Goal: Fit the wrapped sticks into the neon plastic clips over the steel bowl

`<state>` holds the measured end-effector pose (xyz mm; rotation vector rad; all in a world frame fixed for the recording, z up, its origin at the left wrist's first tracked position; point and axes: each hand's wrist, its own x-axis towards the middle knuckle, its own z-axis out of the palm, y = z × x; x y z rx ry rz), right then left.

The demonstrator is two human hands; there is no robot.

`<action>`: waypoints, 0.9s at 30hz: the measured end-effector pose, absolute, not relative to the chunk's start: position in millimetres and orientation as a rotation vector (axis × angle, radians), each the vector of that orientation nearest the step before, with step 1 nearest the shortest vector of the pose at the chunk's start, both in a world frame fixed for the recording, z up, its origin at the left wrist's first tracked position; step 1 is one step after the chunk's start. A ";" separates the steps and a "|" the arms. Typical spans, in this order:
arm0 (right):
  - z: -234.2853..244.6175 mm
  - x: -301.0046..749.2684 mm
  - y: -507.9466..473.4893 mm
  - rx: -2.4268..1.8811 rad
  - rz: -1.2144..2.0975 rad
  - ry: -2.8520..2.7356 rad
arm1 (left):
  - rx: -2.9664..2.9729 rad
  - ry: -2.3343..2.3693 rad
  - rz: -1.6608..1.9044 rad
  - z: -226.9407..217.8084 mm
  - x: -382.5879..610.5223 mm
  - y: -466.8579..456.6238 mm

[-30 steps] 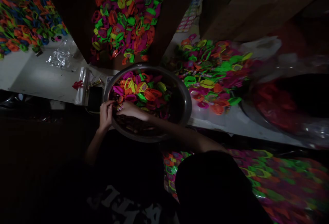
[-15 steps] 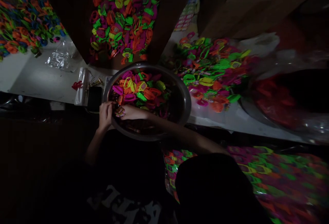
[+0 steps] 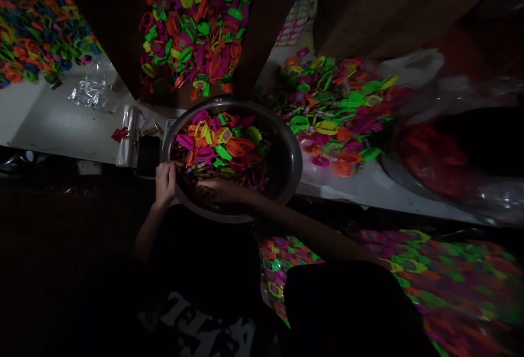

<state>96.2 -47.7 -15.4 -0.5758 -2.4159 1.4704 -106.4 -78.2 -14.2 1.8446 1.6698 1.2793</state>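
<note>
A wide metal basin [image 3: 295, 155] stands before me. Bright plastic toy watches [image 3: 224, 136] in orange, pink, green and yellow are heaped in it, with small brownish wrapped pieces [image 3: 257, 178] along its near side. My left hand [image 3: 165, 181] is closed at the left rim, fingertips pointing into the basin; whatever they grip is too dark to make out. Down among the small pieces lies my right hand [image 3: 216, 189], back upward, its fingers partly hidden by shadow and the pieces.
Behind the basin a cardboard box [image 3: 117, 35] holds more toy watches. Loose watches [image 3: 339, 111] cover the table at right. Clear plastic bags [image 3: 127, 136] and a black phone-like object [image 3: 148, 156] lie left. Packed watches [image 3: 450, 275] fill the lower right.
My right hand has moved right and nearer me, away from my left hand, down into the small pieces. The wrapped pieces seen at its fingers before no longer show there. My left hand stays at the rim.
</note>
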 end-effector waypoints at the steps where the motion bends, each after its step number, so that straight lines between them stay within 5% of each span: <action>1: -15.5 95.1 -47.0 -0.584 1.477 -2.415 | 1.843 1.673 1.280 -14.1 -106.3 -78.1; 10: -18.7 87.8 -41.8 -0.655 1.612 -2.360 | 1.869 1.654 1.308 -13.6 -105.5 -77.8; 27: -26.8 59.0 -41.2 -0.900 2.054 -1.304 | 2.071 1.507 1.024 8.0 -110.8 -83.4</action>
